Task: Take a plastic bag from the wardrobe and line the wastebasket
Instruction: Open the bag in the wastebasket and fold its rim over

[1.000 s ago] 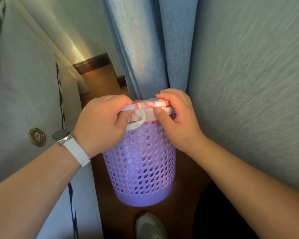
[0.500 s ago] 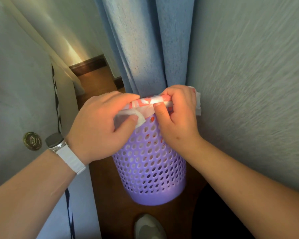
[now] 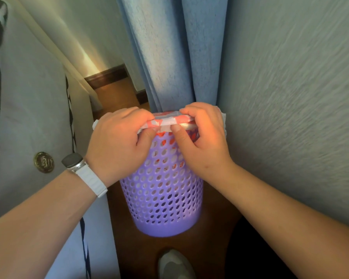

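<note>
— Purple perforated wastebasket (image 3: 161, 190) is standing on the floor; contents?
— Red-and-white plastic bag (image 3: 169, 121) is lining it; left hand (image 3: 117, 146) and right hand (image 3: 205, 141) are pinching its edge over the rim.

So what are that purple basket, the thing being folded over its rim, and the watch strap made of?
The purple basket looks like moulded plastic: smooth, slightly glossy, with regular round holes. The bag folded over its rim seems to be thin plastic film, white with red print, crinkled where both hands pinch it. The white watch strap looks like matte silicone or rubber, though that is hard to confirm.
</note>
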